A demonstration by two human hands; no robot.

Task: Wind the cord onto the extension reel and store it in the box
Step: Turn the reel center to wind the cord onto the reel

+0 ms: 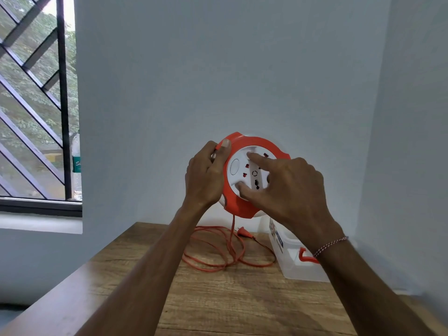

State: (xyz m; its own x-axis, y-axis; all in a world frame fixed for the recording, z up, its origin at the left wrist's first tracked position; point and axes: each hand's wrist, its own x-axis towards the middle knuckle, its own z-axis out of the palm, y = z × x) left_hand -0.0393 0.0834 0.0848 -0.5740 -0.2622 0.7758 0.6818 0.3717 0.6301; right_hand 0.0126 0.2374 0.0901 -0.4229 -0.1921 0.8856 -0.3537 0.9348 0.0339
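Note:
A round orange and white extension reel (244,207) is held up in the air above the wooden table (218,299), its socket face turned toward me. My left hand (206,175) grips its left rim, thumb over the orange edge. My right hand (288,183) rests on the white socket disc, with the index finger and thumb pressing on it. An orange cord (218,253) hangs from the reel's bottom and lies in loose loops on the table, ending in an orange plug (243,232). A clear plastic box (294,260) with an orange latch stands at the right, partly hidden by my right wrist.
A grey wall stands right behind the table and another closes the right side. At the left is a window with a black metal grille (36,117) and a sill. The table's left edge runs diagonally toward me.

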